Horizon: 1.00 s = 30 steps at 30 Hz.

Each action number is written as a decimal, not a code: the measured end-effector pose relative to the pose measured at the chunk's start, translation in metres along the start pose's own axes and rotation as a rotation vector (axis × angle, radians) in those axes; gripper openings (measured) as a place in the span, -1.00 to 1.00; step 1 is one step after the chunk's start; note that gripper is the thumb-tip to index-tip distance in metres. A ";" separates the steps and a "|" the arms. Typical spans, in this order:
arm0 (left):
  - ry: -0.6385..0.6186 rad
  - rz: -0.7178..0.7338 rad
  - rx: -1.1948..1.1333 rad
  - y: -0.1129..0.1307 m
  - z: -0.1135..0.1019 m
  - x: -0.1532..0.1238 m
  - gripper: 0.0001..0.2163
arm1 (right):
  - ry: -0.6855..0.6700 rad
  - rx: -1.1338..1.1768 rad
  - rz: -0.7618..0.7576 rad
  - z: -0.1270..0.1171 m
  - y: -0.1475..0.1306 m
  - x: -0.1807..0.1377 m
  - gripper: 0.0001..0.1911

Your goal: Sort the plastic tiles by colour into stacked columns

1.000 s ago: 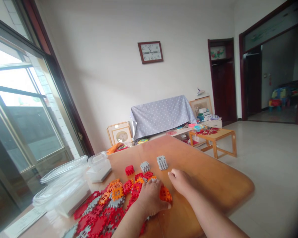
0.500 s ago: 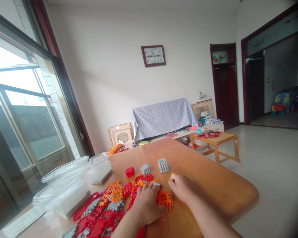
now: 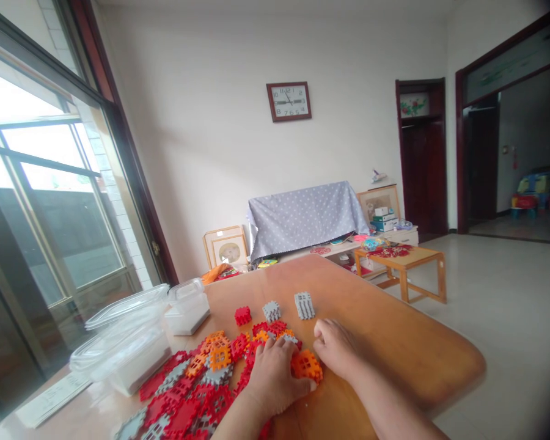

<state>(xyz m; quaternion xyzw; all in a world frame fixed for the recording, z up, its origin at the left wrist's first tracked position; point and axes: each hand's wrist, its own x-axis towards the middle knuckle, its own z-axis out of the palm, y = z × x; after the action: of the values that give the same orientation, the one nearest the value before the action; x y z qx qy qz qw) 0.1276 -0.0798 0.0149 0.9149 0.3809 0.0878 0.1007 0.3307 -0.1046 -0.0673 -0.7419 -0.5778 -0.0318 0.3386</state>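
My left hand [image 3: 272, 376] is curled over an orange block [image 3: 307, 365] on the wooden table [image 3: 394, 348], with the thumb pressed to its near side. My right hand [image 3: 337, 349] rests beside that block on the right, fingers curled and touching it. A pile of flat red, orange and grey interlocking tiles [image 3: 201, 385] spreads out to the left of my hands. Beyond them stand a red cube [image 3: 242, 315], a small grey cube [image 3: 271, 311] and a grey stack [image 3: 304, 305].
Clear plastic tubs with lids [image 3: 128, 348] and a smaller lidded box [image 3: 186, 307] sit at the table's left by the window. A paper sheet [image 3: 50, 397] lies near the left edge. A low wooden side table [image 3: 406, 263] stands beyond on the tiled floor.
The camera has shifted slightly. Both hands stay at the orange block, my right hand having closed in against it.
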 end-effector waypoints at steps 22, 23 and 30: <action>0.017 0.006 0.059 -0.004 -0.009 -0.008 -0.70 | -0.049 0.075 -0.088 -0.001 0.002 -0.002 -0.75; 0.022 0.005 0.052 -0.005 -0.008 -0.008 -0.69 | -0.049 0.081 -0.088 -0.002 0.001 -0.002 -0.75; 0.291 -0.186 -0.664 0.001 0.002 -0.022 -0.64 | -0.022 0.140 -0.031 -0.001 0.006 0.000 -0.83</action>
<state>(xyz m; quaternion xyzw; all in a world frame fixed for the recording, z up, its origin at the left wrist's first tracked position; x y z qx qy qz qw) 0.1137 -0.0961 0.0113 0.7718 0.4237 0.3262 0.3441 0.3362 -0.1058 -0.0688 -0.7076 -0.5938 0.0116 0.3829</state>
